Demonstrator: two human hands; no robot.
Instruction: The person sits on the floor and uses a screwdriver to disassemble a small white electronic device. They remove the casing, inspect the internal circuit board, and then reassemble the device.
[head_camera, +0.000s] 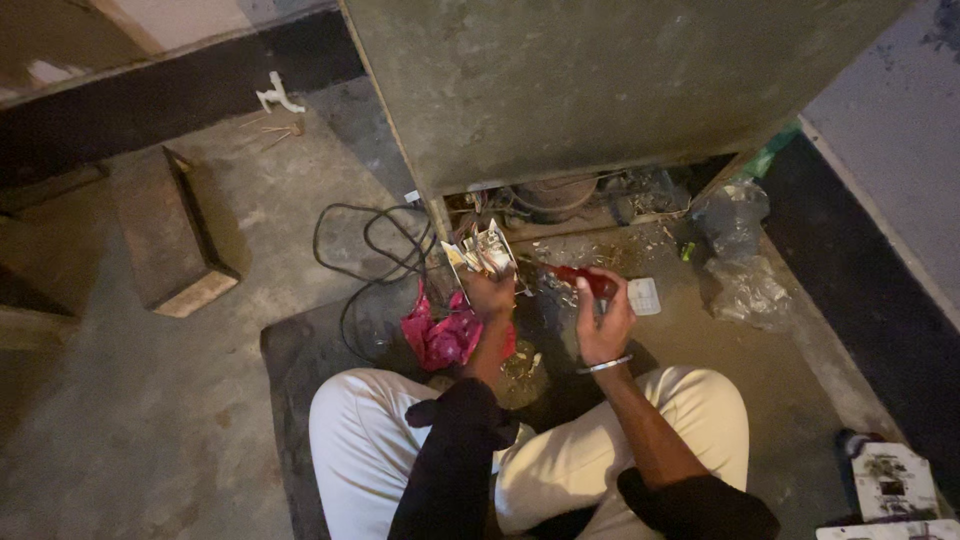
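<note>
- Gripping a small switch plate with wires (482, 250) at its lower edge, the left hand (490, 293) is raised in front of the knees, fingers closed around it.
- A red-handled screwdriver (588, 280) is clasped in the right hand (603, 325), its tip pointed towards the switch plate; a metal bangle (603, 366) is worn on that wrist.
- Both things are held just above the floor, close to the open bottom of a large grey metal cabinet (600, 80).
- A crumpled pink bag (440, 335) is seen just beside the left forearm, on a dark mat (300, 355).
- A white plate (644, 296) lies on the floor just past the right hand.
- A black cable (375, 250) is looped on the floor left of the cabinet.
- Clear plastic bags (740, 260) are piled to the right, by the cabinet's corner.
- A wooden block (165, 235) rests well apart on the left.
</note>
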